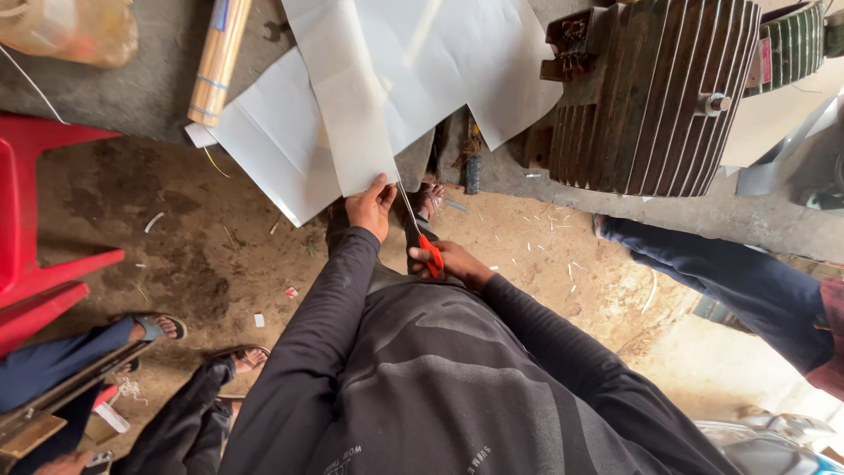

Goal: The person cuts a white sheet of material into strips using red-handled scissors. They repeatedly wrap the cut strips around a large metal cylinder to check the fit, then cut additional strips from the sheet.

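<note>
Scissors (pixel 420 236) gripped in your right hand (pixel 448 259) cut cleanest while your left hand (pixel 371 207), pinching the white sheet (pixel 352 132) at frame centre, keeps it taut.

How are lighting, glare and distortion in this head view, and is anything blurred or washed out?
Head view: daylight is even and soft, with no hard shadows; the white paper is overexposed, its creases nearly lost; wide-angle distortion bends the ribbed motor at the edge; the left hand, right hand and scissors are sharp; the bottom right corner is washed out.
</note>
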